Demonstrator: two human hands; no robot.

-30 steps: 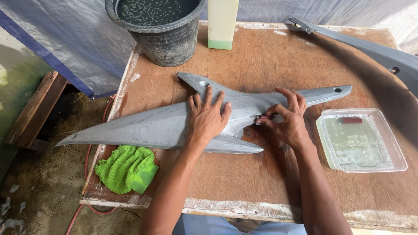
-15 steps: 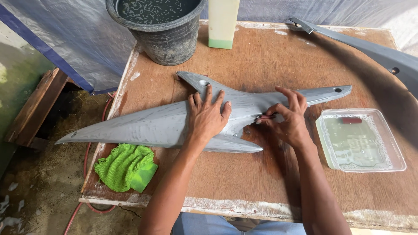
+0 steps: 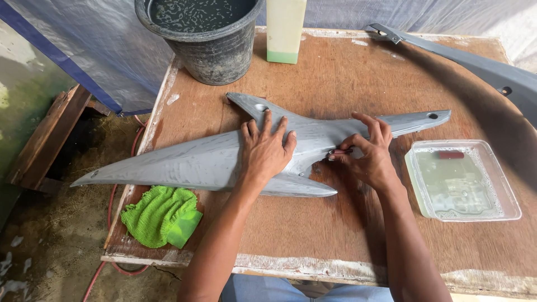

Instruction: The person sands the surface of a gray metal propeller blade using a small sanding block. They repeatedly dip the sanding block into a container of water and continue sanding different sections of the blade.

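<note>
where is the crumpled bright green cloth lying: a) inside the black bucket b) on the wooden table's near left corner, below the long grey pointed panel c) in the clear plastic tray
b: the green cloth sits at the wooden table corner, under the grey panel.

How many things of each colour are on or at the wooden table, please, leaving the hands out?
Grey: 2, the long panel under both hands and a second panel at the far right.
Black: 1, the bucket of water.
Green: 1, the cloth.
Clear: 1, the tray of water.
Cream with a green base: 1, the bottle.
Total: 6.
</note>
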